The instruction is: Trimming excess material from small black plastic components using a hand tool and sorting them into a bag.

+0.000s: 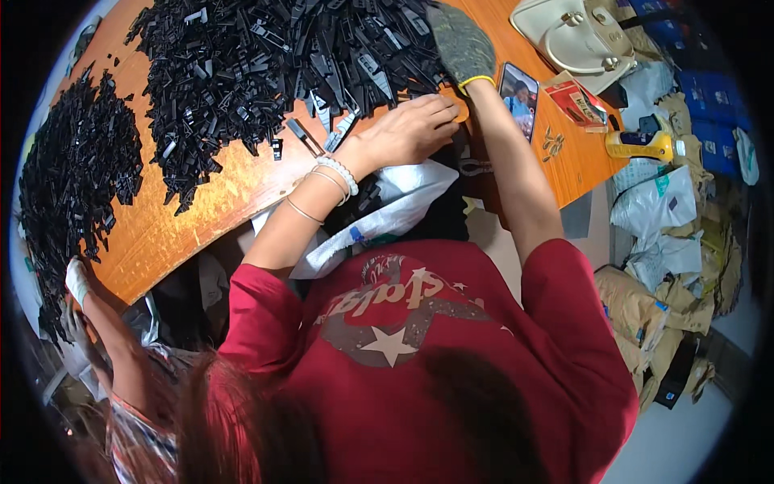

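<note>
My left hand (415, 129), bare with bracelets on the wrist, is palm down at the table's near edge, fingers stretched to the right and slightly bent. An orange patch shows by its fingertips; whether it is table or an object, I cannot tell. A white sack (415, 184) with black pieces inside lies below that hand, at my lap. My right hand (462, 47), in a dark glove with a yellow cuff, lies flat against the right side of a large heap of small black plastic parts (234, 73). Its fingertips are hard to make out.
On the orange wooden table (218, 189), a second black heap (76, 153) lies left, beside a co-worker's gloved hands (76, 282). At right are a phone (518, 101), red packet (574, 101), cream handbag (574, 36) and yellow bottle (641, 147). Bags (657, 202) crowd the floor.
</note>
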Action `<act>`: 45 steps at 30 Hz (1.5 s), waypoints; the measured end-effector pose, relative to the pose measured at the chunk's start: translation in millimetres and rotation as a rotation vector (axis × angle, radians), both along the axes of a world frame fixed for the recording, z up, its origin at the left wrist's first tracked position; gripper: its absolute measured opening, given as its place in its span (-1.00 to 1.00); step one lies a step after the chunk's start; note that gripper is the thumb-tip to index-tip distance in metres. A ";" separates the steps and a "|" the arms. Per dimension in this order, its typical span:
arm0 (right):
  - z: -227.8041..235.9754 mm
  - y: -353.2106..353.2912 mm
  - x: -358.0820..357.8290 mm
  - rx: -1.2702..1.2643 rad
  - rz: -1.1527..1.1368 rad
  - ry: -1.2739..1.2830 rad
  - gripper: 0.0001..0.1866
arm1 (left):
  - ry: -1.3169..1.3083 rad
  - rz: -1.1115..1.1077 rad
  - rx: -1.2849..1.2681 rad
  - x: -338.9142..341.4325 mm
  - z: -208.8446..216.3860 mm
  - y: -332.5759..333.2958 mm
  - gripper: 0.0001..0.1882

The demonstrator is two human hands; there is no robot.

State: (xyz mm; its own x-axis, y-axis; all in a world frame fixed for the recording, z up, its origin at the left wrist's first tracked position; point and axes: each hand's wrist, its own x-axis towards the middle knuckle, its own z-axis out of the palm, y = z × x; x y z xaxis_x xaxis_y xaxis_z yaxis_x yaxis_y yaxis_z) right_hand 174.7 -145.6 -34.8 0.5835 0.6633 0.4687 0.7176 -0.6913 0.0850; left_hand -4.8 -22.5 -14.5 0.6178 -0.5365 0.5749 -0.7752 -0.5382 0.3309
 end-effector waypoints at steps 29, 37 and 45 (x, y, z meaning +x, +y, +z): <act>-9.7 59.5 -46.9 0.147 0.020 -0.125 -0.68 | 0.179 0.122 -0.006 -12.8 1.9 14.1 -0.79; -11.6 27.5 -54.5 0.113 0.007 -0.232 -0.69 | 0.017 0.106 0.038 -13.9 2.5 9.9 -0.77; -11.4 15.1 -88.2 0.080 0.021 -0.342 -0.70 | -0.172 0.118 0.127 -9.9 -1.4 11.0 -0.83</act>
